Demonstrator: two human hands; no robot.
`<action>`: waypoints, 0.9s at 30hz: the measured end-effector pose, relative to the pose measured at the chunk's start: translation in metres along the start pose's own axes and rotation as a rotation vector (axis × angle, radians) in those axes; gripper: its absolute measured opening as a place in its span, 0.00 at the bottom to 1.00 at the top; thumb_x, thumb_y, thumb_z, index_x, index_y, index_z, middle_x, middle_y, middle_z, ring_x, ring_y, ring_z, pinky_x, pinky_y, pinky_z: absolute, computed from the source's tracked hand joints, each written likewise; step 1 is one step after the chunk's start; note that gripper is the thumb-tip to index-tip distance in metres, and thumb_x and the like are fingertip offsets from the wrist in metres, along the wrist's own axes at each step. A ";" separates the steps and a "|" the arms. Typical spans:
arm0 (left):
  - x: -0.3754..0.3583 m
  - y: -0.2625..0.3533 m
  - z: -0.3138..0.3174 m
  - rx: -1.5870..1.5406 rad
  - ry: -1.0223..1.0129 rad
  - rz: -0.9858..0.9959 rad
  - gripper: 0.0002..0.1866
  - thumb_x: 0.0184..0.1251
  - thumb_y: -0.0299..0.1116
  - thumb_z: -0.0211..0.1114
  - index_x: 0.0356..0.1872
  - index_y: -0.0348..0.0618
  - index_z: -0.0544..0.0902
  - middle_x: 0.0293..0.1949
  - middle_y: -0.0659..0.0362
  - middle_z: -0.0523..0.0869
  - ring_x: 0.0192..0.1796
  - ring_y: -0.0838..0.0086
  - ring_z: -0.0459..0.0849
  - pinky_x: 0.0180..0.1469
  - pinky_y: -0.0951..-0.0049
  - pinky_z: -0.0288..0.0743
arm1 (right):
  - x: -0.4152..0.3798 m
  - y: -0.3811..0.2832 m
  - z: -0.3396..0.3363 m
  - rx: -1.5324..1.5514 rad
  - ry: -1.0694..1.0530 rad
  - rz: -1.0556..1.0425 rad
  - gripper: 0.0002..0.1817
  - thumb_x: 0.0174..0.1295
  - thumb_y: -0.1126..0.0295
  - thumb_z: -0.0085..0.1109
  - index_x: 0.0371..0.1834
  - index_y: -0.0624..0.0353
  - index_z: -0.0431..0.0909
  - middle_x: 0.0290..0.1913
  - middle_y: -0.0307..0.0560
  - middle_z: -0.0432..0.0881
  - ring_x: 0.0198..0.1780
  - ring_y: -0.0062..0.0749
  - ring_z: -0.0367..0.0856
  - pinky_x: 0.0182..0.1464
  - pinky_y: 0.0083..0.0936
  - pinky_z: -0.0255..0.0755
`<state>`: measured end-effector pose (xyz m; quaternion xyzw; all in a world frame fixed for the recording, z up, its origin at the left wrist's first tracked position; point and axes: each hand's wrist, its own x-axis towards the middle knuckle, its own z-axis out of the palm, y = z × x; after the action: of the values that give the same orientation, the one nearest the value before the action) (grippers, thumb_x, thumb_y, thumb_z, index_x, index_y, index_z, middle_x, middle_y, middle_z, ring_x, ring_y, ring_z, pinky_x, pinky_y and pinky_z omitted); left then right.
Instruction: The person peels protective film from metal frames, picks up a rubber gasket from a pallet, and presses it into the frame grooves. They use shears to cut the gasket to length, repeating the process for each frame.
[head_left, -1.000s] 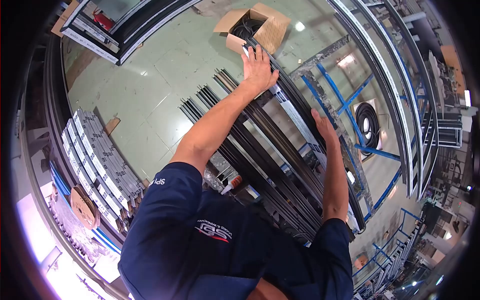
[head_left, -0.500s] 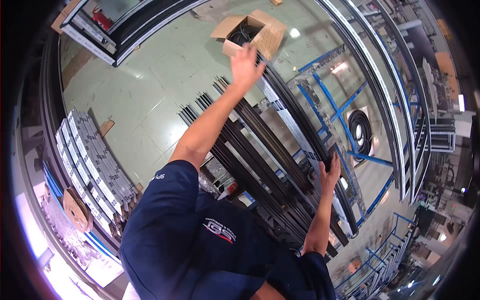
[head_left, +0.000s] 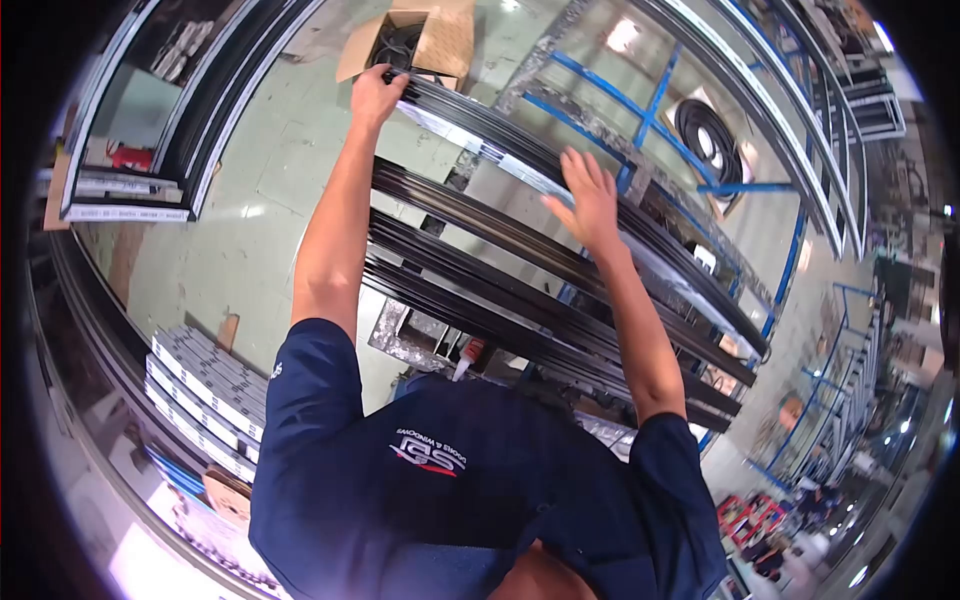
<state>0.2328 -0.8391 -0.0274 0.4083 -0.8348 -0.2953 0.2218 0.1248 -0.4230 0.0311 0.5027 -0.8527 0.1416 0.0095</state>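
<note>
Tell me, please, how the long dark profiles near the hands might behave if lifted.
The long dark profiles are probably stiff, since they span open gaps. Raised only near the left hand, they would likely tilt, extending well past the right hand. Their sheen suggests possible slipperiness.

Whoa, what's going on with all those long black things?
Someone in a dark blue shirt has the left hand at one end of a bundle of long dark strips, near an open cardboard box. The right hand is spread open farther along it, maybe touching. More dark bars lie alongside.
</note>
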 end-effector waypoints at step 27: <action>0.022 -0.020 0.016 -0.467 0.000 -0.295 0.18 0.55 0.36 0.80 0.42 0.36 0.88 0.35 0.58 0.88 0.32 0.75 0.83 0.31 0.71 0.77 | -0.127 0.093 -0.049 -0.202 0.071 0.287 0.33 0.61 0.47 0.64 0.70 0.43 0.74 0.72 0.40 0.73 0.75 0.46 0.65 0.71 0.49 0.60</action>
<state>0.2218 -0.8619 -0.0496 0.4634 -0.6756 -0.5089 0.2643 0.1017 -0.2601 0.0367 0.3670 -0.9248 0.0726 0.0699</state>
